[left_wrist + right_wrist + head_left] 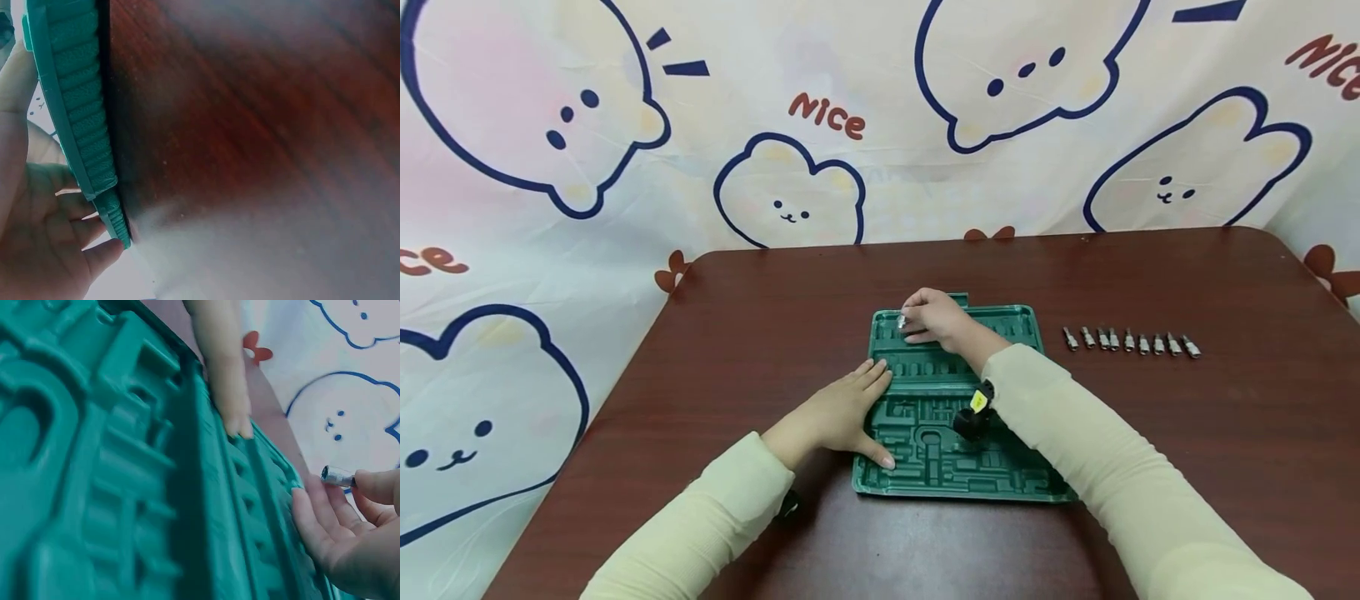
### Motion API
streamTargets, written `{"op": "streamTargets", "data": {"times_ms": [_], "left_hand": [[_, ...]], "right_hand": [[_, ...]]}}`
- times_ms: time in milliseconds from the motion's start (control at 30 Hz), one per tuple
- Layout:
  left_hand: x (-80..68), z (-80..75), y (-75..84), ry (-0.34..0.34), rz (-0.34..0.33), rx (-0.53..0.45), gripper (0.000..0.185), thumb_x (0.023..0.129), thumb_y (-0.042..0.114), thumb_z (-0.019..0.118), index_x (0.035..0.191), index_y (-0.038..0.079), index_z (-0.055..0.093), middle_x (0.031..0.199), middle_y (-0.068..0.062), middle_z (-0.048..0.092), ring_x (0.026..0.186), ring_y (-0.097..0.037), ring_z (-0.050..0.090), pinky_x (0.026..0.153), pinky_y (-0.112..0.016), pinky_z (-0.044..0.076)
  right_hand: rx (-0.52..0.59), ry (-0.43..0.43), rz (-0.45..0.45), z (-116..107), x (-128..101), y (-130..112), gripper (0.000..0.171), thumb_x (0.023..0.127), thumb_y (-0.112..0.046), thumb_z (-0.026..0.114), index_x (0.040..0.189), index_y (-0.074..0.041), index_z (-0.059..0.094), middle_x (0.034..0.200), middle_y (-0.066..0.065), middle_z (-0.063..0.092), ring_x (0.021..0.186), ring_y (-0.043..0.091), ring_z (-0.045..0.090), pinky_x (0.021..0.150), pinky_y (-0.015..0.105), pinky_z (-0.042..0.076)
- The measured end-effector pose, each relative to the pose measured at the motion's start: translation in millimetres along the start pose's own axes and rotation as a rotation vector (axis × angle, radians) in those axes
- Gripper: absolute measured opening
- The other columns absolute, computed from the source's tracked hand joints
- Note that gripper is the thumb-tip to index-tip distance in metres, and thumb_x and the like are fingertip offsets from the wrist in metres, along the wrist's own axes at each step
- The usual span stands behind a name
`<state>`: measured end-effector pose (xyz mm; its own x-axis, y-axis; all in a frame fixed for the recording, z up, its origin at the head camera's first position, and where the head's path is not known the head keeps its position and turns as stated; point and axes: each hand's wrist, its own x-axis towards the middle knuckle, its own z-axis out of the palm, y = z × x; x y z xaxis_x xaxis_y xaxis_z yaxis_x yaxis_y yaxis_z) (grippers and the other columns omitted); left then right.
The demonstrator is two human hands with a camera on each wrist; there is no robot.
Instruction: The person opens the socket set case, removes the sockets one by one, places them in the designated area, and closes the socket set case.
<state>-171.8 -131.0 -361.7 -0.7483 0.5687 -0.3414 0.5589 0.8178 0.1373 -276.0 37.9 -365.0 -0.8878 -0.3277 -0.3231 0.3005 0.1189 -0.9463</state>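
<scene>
A green molded plastic tool case (pixel 917 482) lies opened flat on the table, with shaped slots all over its inside. My right hand (pixel 936 318) is above the far-left part of the case and pinches a small silver metal socket (pixel 338 476) between thumb and finger. In the right wrist view the socket's hollow end faces away from the fingertips. My left hand (pixel 842 408) rests on the case's left edge with fingers extended and thumb spread. The left wrist view shows its fingers (pixel 103 256) against the ribbed green side wall (pixel 84 106).
To the right of the case, several small silver bit sockets (pixel 1129 340) lie in a row on the brown table (pixel 1150 275). A cloth with cartoon bears (pixel 790 192) hangs behind the table. A black wrist camera (pixel 972 423) on the right arm blocks part of the case.
</scene>
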Motion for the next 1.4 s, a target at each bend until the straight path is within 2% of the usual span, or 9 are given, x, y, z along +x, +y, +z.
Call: {"op": "streamTargets", "data": {"times_ms": [133, 267, 433, 567, 800, 933, 1133, 1400], "left_hand": [[-1.7, -0.3, 1.1, 0.003, -0.009, -0.025, 0.115, 0.055, 0.071, 0.056, 0.139, 0.007, 0.012, 0.144, -0.008, 0.004, 0.130, -0.021, 0.000, 0.099, -0.037, 0.022], [-1.7, -0.1, 1.0, 0.008, -0.003, -0.027, 0.115, 0.055, 0.071, 0.057, 0.139, 0.007, 0.013, 0.144, -0.008, 0.005, 0.130, -0.021, 0.000, 0.098, -0.037, 0.023], [-1.4, 0.1, -1.4, 0.018, -0.002, -0.021, 0.115, 0.055, 0.072, 0.056, 0.139, 0.007, 0.013, 0.144, -0.008, 0.005, 0.130, -0.021, 0.001, 0.099, -0.037, 0.022], [-2.5, -0.5, -2.4, 0.021, -0.009, -0.022, 0.115, 0.055, 0.071, 0.057, 0.139, 0.007, 0.013, 0.144, -0.008, 0.005, 0.130, -0.021, 0.001, 0.099, -0.037, 0.021], [-0.9, -0.7, -1.9, 0.019, 0.010, -0.025, 0.114, 0.056, 0.072, 0.056, 0.139, 0.007, 0.012, 0.143, -0.008, 0.005, 0.130, -0.022, 0.001, 0.100, -0.038, 0.019], [0.1, 0.6, -1.8, 0.017, 0.016, -0.033, 0.115, 0.056, 0.071, 0.056, 0.139, 0.006, 0.011, 0.143, -0.009, 0.004, 0.130, -0.023, 0.001, 0.100, -0.038, 0.018], [0.1, 3.7, -3.4, 0.018, 0.024, -0.026, 0.115, 0.057, 0.072, 0.054, 0.139, 0.006, 0.008, 0.143, -0.009, 0.001, 0.129, -0.022, -0.001, 0.100, -0.037, 0.017], [-0.9, 5.6, -4.6, 0.026, 0.034, -0.029, 0.115, 0.058, 0.073, 0.053, 0.139, 0.005, 0.008, 0.143, -0.010, 0.001, 0.129, -0.023, -0.002, 0.101, -0.037, 0.016]], "right_hand": [[0.052, -0.009, 0.005, -14, -10, -2, 0.026, 0.093, -0.009, 0.039, 0.113, 0.007, 0.037, 0.100, 0.019, 0.048, 0.097, 0.031, 0.054, 0.072, 0.036, 0.048], [0.074, -0.020, 0.000, -29, -22, -4, 0.029, 0.093, -0.009, 0.038, 0.116, 0.008, 0.034, 0.106, 0.020, 0.044, 0.099, 0.033, 0.053, 0.074, 0.038, 0.046], [0.077, -0.017, -0.020, -48, -37, -6, 0.015, 0.092, -0.009, 0.040, 0.103, 0.002, 0.040, 0.104, 0.019, 0.045, 0.099, 0.032, 0.053, 0.078, 0.039, 0.045], [0.045, -0.007, -0.044, -62, -45, -4, 0.016, 0.091, -0.008, 0.042, 0.103, 0.003, 0.039, 0.103, 0.018, 0.045, 0.095, 0.028, 0.056, 0.076, 0.038, 0.046], [-0.009, 0.047, -0.070, -91, -61, 3, 0.014, 0.090, -0.009, 0.046, 0.099, 0.000, 0.039, 0.109, 0.025, 0.044, 0.086, 0.018, 0.060, 0.078, 0.036, 0.045], [-0.038, 0.080, -0.072, -107, -72, 9, 0.016, 0.089, -0.012, 0.047, 0.099, -0.001, 0.040, 0.102, 0.019, 0.049, 0.084, 0.015, 0.060, 0.080, 0.035, 0.044], [-0.059, 0.114, -0.081, -131, -93, 18, 0.021, 0.089, -0.016, 0.049, 0.099, -0.001, 0.040, 0.098, 0.014, 0.047, 0.081, 0.012, 0.060, 0.081, 0.035, 0.043], [-0.019, 0.181, -0.093, -167, -121, 27, 0.023, 0.087, -0.018, 0.053, 0.097, -0.001, 0.040, 0.082, -0.001, 0.054, 0.075, 0.008, 0.060, 0.071, 0.028, 0.047]]}}
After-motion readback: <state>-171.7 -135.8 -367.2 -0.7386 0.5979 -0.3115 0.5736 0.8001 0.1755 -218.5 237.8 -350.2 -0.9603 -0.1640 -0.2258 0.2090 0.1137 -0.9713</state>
